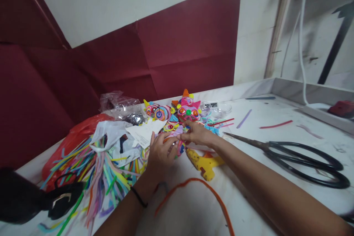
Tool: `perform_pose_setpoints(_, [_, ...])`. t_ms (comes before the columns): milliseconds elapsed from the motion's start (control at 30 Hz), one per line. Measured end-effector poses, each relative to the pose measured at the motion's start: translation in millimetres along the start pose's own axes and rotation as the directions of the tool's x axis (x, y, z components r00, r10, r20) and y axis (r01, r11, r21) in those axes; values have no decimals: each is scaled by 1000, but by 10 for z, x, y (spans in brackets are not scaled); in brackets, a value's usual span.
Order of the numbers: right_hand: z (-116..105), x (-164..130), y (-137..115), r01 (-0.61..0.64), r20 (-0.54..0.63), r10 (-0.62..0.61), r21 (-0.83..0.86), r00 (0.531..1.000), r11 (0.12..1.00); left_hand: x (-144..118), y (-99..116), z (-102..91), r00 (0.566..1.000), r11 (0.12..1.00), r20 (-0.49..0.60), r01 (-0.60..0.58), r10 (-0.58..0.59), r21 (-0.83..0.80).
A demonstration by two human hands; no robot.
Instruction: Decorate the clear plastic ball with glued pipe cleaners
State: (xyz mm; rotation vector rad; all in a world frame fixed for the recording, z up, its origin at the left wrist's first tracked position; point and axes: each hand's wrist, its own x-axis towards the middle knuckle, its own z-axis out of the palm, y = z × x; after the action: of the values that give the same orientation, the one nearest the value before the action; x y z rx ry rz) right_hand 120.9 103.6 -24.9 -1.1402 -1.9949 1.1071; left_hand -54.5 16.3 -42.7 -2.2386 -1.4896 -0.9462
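In the middle of the table, my left hand (162,153) is closed around the near side of a colourful pipe-cleaner figure (181,148) with a lilac point on top. My right hand (197,134) pinches the same figure from the right, fingertips at its upper edge. Partly covered by my fingers, its front is hard to make out. Just behind sit several similar figures, among them a pink one (189,112) with red eyes and a green nose. A yellow glue gun (205,164) lies below my right wrist. An orange pipe cleaner (193,180) curves between my forearms.
Large black-handled scissors (304,158) lie on the right. Leftward spreads a heap of pipe cleaners (102,180) with a red plastic bag (79,132) and a white paper piece (145,132). Loose strips, such as a red one (276,125), are scattered at right. A raised rim (249,89) borders the back.
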Motion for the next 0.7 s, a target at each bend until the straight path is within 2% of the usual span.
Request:
perform_pose_setpoints(167, [-171,-46,-111,58,2,-58,-102,998,993,0,5,3,1000,1000,-19,-11,11,5])
perform_pose_setpoints(367, [-420,-221,-326,121,31,-117,-311,993,943,-6,-22,23,999,1000,-26,-28,28,13])
perform_pose_setpoints(500, [-520,-385,-348,145,162,-79,-456,984,878,-2,-16,21,999,999,-25,-25,25,26])
perform_pose_setpoints(633, [-531,-580,-270,204,339,10,-591,941,780,8,-25,13,999,999,-29,-35,36,28])
perform_pose_setpoints(700, [-494,-681,-213,244,386,34,-648,922,722,10,-33,7,999,999,-31,-41,42,21])
